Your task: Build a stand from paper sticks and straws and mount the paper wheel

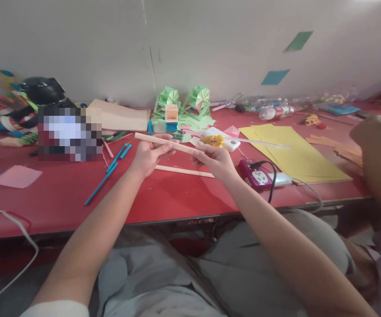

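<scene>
From the head camera we see much that is hard to read: a blurred block [69, 133] hides whatever sits left of centre on the red table [164, 198], and the clutter along the far wall is too small to sort out. A second person's hand [377, 132] enters from the right edge, its arm cut off by the frame; we cannot tell what it does.

We hold a pale rolled paper stick [164, 143] above the table, near its middle. Our left hand [149, 154] is closed around the stick's middle, thumb on top, and our right hand [215, 159] pinches its right end between fingertips. The stick is thin, straight and matte, tilted slightly down to the right.

A second stick [184, 171] of the same kind lies flat on the table just below our hands. Blue paper sticks [106, 174] lie to the left, a pink paper square [16, 176] farther left. Beyond our right hand sits a yellow glue gun [213, 140], with yellow paper sheets [296, 152] to the right and a purple power strip [256, 175] with a black plug near the table's edge. Green folded paper fans [185, 100] stand by the wall.
</scene>
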Demonstrator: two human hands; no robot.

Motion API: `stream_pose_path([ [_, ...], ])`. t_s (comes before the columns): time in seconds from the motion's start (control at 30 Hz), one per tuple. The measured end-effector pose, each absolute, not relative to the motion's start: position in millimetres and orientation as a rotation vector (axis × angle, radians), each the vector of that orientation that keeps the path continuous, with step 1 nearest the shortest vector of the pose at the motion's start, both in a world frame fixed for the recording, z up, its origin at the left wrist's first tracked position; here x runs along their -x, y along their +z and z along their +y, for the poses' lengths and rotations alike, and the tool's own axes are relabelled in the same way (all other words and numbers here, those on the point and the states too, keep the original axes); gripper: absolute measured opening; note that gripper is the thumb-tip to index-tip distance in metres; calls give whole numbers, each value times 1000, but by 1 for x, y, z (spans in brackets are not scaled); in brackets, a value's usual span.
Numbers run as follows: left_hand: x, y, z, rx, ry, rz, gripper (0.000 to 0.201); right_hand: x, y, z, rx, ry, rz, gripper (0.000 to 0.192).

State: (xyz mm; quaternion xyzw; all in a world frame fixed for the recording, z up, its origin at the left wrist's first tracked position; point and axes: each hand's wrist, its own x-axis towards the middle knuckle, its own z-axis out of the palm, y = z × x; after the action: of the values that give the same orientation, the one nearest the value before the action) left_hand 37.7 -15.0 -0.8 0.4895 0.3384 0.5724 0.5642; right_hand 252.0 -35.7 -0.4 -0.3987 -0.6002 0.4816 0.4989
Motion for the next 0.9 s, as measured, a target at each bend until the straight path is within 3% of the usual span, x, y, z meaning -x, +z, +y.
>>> stream_pose_path([
  [0.9, -37, 0, -13, -1121, 1413, 798, 33, -257, -6, -29, 964, 1350, -1324, 47],
])
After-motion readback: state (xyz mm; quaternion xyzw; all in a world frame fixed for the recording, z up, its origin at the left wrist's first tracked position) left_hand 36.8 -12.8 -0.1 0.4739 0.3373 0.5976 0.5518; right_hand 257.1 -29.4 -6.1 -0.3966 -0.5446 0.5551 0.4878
